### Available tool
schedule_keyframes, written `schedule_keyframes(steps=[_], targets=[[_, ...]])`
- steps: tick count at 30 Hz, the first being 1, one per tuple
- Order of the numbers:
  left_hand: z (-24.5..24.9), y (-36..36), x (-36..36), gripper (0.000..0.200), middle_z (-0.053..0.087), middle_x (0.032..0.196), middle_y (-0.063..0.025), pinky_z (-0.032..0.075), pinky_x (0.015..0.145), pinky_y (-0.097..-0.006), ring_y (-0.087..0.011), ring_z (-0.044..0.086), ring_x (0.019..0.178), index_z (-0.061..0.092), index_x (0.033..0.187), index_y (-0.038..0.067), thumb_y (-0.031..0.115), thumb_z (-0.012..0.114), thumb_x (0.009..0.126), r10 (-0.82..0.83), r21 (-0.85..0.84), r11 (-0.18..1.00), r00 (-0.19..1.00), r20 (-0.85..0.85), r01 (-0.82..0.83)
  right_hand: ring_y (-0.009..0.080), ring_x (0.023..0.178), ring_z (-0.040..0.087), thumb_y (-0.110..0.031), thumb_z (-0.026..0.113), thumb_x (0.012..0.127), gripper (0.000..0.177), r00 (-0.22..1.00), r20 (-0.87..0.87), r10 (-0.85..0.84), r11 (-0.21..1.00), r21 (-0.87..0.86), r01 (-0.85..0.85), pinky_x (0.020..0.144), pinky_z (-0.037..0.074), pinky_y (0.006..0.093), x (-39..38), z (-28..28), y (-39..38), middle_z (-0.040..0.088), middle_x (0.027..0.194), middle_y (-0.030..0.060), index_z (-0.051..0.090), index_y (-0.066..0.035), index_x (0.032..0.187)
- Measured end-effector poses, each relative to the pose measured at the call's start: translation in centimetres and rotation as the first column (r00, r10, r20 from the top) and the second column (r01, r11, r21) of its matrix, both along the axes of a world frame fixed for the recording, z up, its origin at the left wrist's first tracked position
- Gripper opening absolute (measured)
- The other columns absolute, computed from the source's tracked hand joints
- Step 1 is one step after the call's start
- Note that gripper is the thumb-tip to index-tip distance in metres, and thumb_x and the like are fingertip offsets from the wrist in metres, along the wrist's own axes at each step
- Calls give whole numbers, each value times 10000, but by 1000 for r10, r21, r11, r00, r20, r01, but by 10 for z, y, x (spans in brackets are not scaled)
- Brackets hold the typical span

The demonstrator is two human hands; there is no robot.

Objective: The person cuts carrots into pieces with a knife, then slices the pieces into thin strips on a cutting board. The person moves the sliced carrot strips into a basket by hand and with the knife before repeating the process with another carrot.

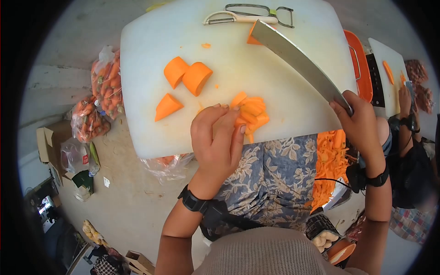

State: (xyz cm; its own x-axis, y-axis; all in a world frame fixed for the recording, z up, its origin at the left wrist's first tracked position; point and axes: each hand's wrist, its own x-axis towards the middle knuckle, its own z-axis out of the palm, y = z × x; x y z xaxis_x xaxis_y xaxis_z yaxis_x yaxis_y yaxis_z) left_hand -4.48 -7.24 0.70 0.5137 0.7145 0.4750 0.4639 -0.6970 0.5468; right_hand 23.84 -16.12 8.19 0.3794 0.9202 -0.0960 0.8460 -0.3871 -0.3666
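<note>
My right hand (pixel 360 120) is wrapped round the handle end of a large kitchen knife (pixel 300 59), its broad blade slanting up and left across the white cutting board (pixel 151 133). The blade's tip overlaps a carrot piece (pixel 253 37) near the far side. With bent fingers and thumb, my left hand (pixel 217 137) grips the edge of a small pile of cut carrot pieces (pixel 251 112) by the board's near edge. Two thick carrot chunks (pixel 197 78) stand left of the pile, and a wedge-shaped carrot piece (pixel 168 107) lies below them.
Two peelers (pixel 256 19) lie at the board's far edge. Bags of carrots (pixel 107 82) rest on the floor at left. Carrot peelings (pixel 327 165) fill a container below the board. An orange basin (pixel 360 64) is at right, near a co-worker's hand (pixel 405 101) at another board (pixel 387 55).
</note>
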Motion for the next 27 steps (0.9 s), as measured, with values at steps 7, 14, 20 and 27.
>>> schedule_keyframes(steps=[7,14,20,27], targets=[[-8,-2,11,403,609,1148,-123,475,928,-424,-330,563,1091,678,1179,62,20,710,780,-108,86,989,986,-128,119,317,580,608,-120,694,835,122,992,-9,122,988,94,-121,545,465,377,-38,5,0,611,666,158,626,-23,861],[-9,-7,19,347,618,1177,-137,515,887,-397,-325,587,1074,704,1072,11,-2,688,726,-50,109,992,994,-94,60,297,619,608,-14,702,627,298,926,16,376,925,44,-376,561,477,396,-59,20,3,557,663,93,563,-68,885],[-3,-7,21,321,648,1151,-145,500,910,-423,-345,615,1046,705,1035,2,-41,678,718,-62,-82,995,997,-42,58,279,603,595,-1,690,598,357,910,72,408,913,-7,-408,538,461,384,-59,27,-6,536,658,81,588,-45,937],[-2,-7,19,306,667,1130,-127,505,894,-411,-330,632,1026,712,1022,18,-11,696,718,-90,-141,986,996,-21,86,250,571,562,7,660,543,457,877,188,442,897,-84,-434,521,445,365,-45,35,-18,508,651,71,620,-10,998]])
